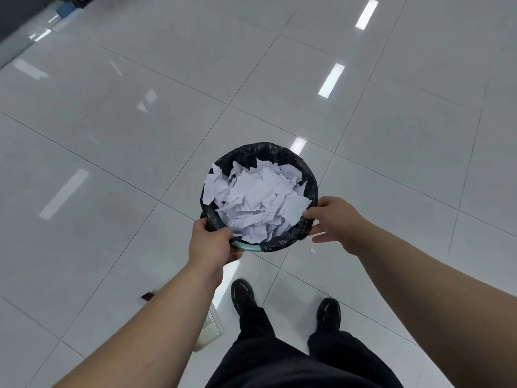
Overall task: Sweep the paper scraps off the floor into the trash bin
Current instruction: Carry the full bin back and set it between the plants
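Note:
A round trash bin (279, 155) with a black liner and a pale blue rim stands in front of my feet, filled with torn white paper scraps (260, 197). My left hand (211, 243) grips the bin's near-left rim, thumb over the liner. My right hand (334, 219) holds the near-right rim, thumb on top of the liner and fingers outside it. One tiny white scrap (312, 250) lies on the floor just below the bin's right side.
Glossy white floor tiles (391, 135) stretch all around. My black shoes (243, 295) stand behind the bin. A pale object (209, 329) and a small dark piece (147, 296) lie near my left arm. A dark wall and a blue item (65, 9) sit far left.

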Available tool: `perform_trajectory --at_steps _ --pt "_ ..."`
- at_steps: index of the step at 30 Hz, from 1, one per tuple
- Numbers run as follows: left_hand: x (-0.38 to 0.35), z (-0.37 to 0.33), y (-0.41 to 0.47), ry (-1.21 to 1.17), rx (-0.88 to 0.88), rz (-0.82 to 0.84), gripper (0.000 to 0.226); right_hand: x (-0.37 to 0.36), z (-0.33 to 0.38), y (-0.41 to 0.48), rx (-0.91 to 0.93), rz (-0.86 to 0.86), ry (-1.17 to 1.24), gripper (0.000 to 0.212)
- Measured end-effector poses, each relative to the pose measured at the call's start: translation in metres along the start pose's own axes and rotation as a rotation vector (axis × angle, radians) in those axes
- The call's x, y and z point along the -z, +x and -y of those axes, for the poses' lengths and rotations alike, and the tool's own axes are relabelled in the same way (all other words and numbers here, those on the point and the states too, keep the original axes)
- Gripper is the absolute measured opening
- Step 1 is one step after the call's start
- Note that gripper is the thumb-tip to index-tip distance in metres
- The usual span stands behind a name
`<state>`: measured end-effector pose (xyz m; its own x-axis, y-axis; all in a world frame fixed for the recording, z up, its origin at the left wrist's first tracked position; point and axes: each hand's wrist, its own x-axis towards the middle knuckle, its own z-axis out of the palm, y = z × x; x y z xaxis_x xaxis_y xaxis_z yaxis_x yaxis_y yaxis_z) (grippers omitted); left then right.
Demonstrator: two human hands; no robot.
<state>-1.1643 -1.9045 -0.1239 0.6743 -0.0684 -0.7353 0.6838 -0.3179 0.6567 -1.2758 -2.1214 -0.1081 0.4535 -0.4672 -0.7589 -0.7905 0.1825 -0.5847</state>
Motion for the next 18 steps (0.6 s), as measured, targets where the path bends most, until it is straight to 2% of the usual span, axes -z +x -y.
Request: perform_trajectory --at_steps 9,13,18 --pt "-0.06 0.044 -0.013 -0.018 0.029 -0.138 0.032 0.044 -0.044 0.042 -0.009 0.14 -0.05 0.022" --pt "-0.088 0.09 -0.014 -0.094 0.08 -0.258 0.037 0.068 -0.071 0.069 -0.001 0.254 -0.154 0.014" --pt "-0.116 0.171 0.0 -0.128 0.156 -0.393 0.04 0.1 -0.134 0.111 -0.092 0.251 -0.236 0.02"
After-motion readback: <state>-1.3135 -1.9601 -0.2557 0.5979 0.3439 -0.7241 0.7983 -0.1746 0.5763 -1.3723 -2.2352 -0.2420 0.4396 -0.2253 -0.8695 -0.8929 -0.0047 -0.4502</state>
